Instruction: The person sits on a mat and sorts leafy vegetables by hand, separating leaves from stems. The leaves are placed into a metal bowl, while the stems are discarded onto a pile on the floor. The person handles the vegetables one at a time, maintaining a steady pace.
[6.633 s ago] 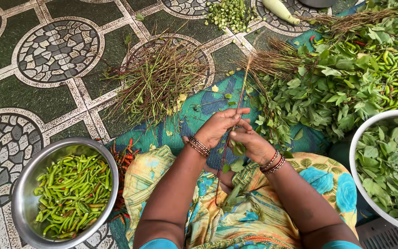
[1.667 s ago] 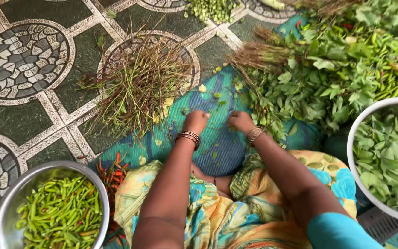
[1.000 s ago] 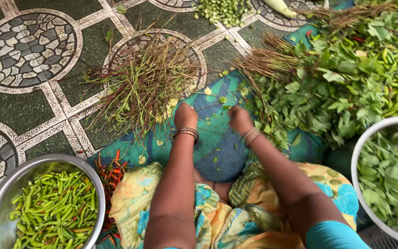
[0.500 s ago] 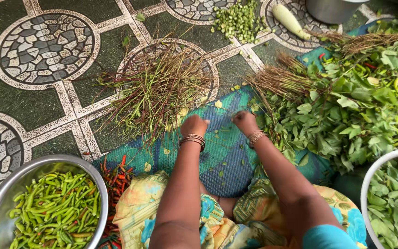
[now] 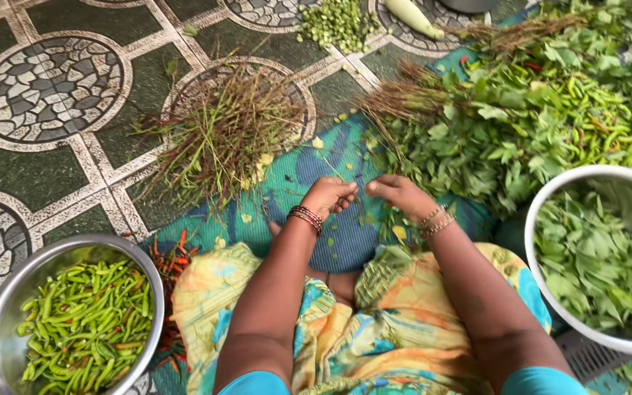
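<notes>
left hand: i am curling the fingers down onto the blue-green cloth; whether they are pinching a stem i cannot tell.
right hand: i am resting it just beside the left, fingertips half closed; its hold is likewise not showing.
leafy chilli plants: lying heaped to my right, roots pointing toward me, within easy reach.
bare stems: piling up on the tiled floor to the left, apart from the fresh heap.
left steel bowl: holding green chillies; red chillies lying beside it.
right steel bowl: holding loose leaves, so each sort is kept separate.
</notes>
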